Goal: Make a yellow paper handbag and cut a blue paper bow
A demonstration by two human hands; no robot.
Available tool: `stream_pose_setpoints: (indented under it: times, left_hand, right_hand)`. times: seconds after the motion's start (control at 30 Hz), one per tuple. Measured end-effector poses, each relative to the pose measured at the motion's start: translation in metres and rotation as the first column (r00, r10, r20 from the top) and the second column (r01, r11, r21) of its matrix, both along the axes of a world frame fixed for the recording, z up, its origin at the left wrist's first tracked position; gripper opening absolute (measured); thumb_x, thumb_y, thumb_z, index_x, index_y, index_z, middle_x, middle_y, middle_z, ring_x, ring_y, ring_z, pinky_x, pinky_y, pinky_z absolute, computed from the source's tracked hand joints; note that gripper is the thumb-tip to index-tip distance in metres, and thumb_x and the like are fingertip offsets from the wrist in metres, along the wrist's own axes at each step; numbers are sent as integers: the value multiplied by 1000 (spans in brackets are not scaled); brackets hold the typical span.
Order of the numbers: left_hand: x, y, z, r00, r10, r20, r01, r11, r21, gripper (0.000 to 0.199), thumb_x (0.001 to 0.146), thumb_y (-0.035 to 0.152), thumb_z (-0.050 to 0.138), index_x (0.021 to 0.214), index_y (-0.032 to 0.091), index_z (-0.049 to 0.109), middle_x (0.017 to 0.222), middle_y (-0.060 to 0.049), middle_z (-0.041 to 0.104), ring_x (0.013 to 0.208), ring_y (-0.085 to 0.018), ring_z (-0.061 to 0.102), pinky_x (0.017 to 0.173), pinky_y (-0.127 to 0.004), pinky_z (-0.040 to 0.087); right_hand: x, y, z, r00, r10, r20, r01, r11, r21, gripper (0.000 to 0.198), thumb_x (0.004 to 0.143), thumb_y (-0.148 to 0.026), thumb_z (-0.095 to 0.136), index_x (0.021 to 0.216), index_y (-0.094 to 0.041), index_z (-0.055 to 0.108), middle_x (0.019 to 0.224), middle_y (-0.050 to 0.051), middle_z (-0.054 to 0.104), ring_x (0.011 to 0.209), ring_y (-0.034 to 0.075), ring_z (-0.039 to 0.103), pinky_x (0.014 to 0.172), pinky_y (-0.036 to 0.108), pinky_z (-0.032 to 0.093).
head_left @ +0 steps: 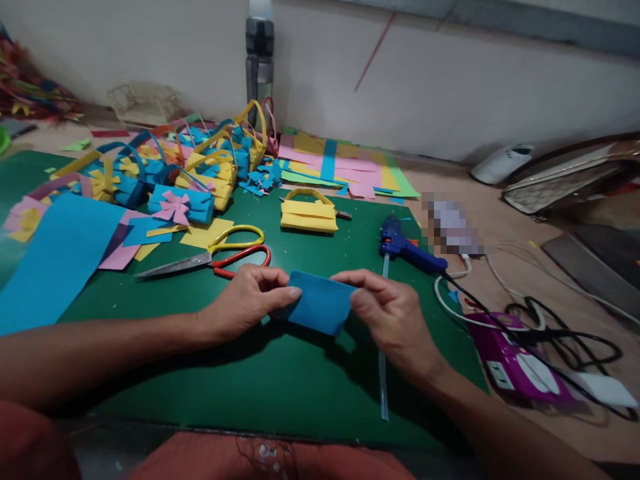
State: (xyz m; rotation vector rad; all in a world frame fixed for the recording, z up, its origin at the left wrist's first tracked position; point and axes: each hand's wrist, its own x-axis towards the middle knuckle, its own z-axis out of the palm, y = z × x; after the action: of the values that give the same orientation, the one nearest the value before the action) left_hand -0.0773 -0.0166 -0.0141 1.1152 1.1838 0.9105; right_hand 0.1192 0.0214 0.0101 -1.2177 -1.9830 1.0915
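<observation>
A small blue piece of paper (pixel 320 303) is held up over the green board between both hands. My left hand (pixel 253 297) pinches its left edge, the thumb lying on the near face. At the opposite edge, my right hand (pixel 387 310) grips it between thumb and fingers. Scissors (pixel 215 259) with one yellow and one red handle lie just beyond my left hand. Farther off sits a small yellow paper bag (pixel 309 217) with a handle. To the right, a blue glue gun (pixel 407 247) rests on its side with a long clear glue stick (pixel 384 373) in it.
Several colourful paper bags (pixel 183 203) crowd the back left. A large blue sheet (pixel 65 260) covers the left side of the green board (pixel 210 393). Coloured paper sheets (pixel 345 163) are stacked at the back. A purple power strip (pixel 520 360) with tangled cables stands at right.
</observation>
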Motion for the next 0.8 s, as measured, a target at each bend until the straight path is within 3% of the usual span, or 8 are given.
stream_pose_setpoints:
  times: [0.13, 0.33, 0.57, 0.8]
  left_hand:
    - [0, -1, -2, 998, -12, 67, 16, 998, -65, 26, 73, 35, 64, 62, 15, 53, 57, 4, 49, 53, -7, 44, 51, -19, 36]
    - [0, -1, -5, 987, 1, 158, 20, 991, -134, 25, 77, 36, 62, 64, 15, 56, 56, 4, 53, 50, -7, 47, 50, -19, 37]
    - [-1, -2, -9, 958, -10, 285, 66, 980, -187, 23, 82, 32, 58, 67, 15, 59, 56, 4, 56, 49, -6, 49, 49, -18, 38]
    - [-3, -2, -10, 953, -14, 304, 81, 975, -208, 22, 81, 33, 59, 72, 14, 63, 59, 1, 59, 53, -8, 51, 52, -19, 40]
  right_hand:
    - [-6, -5, 0, 999, -32, -33, 26, 986, -163, 22, 76, -34, 60, 64, -16, 59, 53, -2, 49, 46, 8, 41, 40, 20, 34]
    - [-7, -4, -2, 996, -36, -87, 4, 942, -336, 19, 73, -29, 61, 60, -16, 59, 53, -3, 50, 47, 7, 41, 39, 18, 34]
    - [-4, -4, -4, 997, -38, -70, 9, 927, -375, 19, 73, -30, 60, 60, -16, 59, 52, -3, 51, 47, 8, 41, 41, 19, 34]
    - [-2, -2, -6, 999, -14, -48, -4, 937, -349, 18, 74, -28, 59, 60, -17, 60, 52, -2, 51, 47, 8, 41, 41, 20, 34]
